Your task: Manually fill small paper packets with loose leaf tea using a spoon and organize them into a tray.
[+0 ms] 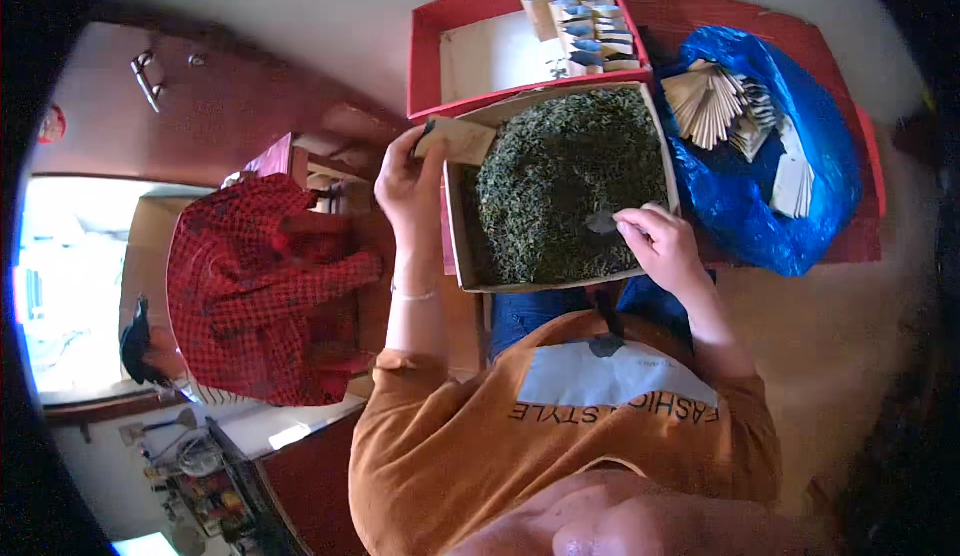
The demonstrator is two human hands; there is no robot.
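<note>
In my left hand (411, 173) is a small brown paper packet (461, 142), pinched near its dark end and held over the left corner of an open cardboard box (459, 245). A heap of dried, crumbled green leaves (555, 173) fills most of that box. My right hand (660, 245) grips a small grey scoop (601, 222) between thumb and fingertips, low over the leaves at the right front. Whether the scoop carries any leaves is hard to tell. The box sits at my lap, against the red box behind it.
Behind stands a red box (424, 68) with rows of paper packets (589, 23) on its right side. To the right, a blue plastic bag (825, 151) holds fanned paper packets (701, 106) on a red table (855, 237). A person in a red checked shirt (262, 308) is at the left.
</note>
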